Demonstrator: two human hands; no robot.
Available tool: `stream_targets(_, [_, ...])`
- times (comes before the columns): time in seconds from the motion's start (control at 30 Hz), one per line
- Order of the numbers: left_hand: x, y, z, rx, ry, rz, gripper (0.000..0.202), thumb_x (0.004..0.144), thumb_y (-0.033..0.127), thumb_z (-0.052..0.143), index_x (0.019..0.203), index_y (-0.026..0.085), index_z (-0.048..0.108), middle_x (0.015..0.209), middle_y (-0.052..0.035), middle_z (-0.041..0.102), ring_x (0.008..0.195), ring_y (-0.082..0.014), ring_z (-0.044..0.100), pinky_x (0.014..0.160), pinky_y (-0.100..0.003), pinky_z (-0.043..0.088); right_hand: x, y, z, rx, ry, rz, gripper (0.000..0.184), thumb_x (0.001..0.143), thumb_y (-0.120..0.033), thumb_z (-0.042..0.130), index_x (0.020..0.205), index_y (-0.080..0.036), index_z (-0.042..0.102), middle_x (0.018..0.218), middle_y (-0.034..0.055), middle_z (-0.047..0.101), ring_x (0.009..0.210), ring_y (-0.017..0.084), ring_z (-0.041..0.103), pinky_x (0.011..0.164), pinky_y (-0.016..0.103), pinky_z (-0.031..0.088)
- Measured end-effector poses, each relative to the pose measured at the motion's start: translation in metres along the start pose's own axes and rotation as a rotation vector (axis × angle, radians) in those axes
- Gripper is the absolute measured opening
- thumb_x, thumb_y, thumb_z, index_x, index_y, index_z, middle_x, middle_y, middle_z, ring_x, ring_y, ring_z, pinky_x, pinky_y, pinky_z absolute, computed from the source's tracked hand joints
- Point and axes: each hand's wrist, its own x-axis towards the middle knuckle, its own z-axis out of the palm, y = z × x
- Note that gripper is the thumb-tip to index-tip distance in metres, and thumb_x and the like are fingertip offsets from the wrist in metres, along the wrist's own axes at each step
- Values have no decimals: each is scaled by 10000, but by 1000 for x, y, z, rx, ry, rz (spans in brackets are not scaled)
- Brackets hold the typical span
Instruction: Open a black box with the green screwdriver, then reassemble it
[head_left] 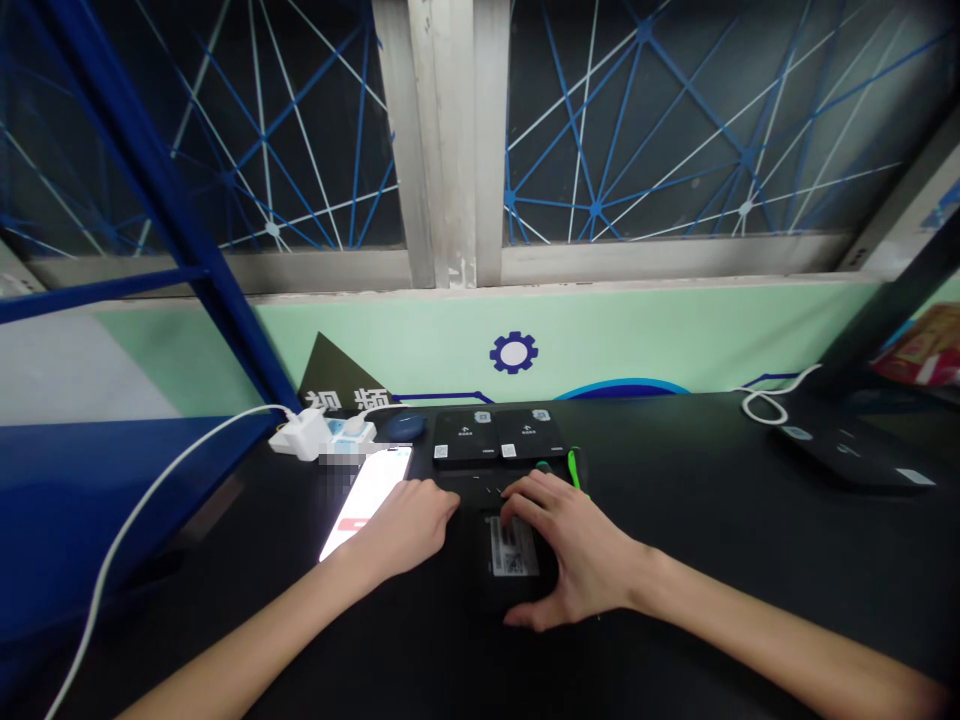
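Black electronic box (517, 570) lies flat on the black table (697, 600), barcode sticker (514, 546) facing up, directly in front of the wearer. Right hand (570, 545) spread across it, fingers and thumb straddling the casing; left hand (405, 525) curled, fingers at its upper left edge. Grip on either: cannot tell. Tiny pale specks (487, 490) just beyond the box. Green-handled screwdriver (574, 468) beside right hand's fingers. Lit smartphone (367, 500) just left of left hand.

Smartphone (366, 500) left of flat device (480, 545), two flat boxes (497, 435) behind it, power strip (349, 432) beside them
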Motion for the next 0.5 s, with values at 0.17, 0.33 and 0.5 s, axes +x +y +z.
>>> stream_targets(0.17, [0,0,-1,5,2,1,281,877,112,422,678,193,604,619,-46,619,571,-201,602,510,-303,208,1,1,0,10,13,-12,683,567,-701,738,1001,-193,594,1063,101,585,916,272,531,870,443,427])
stream_targets(0.33, [0,0,0,15,10,4,307,904,129,411,658,189,583,603,-44,600,565,-197,595,510,-306,205,2,2,0,12,-10,-16,695,563,-702,743,1007,-188,595,1038,96,592,902,265,537,870,443,429])
stream_targets(0.5, [1,-1,2,13,15,6,303,899,129,410,659,192,584,599,-40,594,555,-189,586,508,-311,185,1,3,0,4,-12,-25,695,559,-697,742,1017,-194,595,1047,97,585,912,269,541,891,452,418])
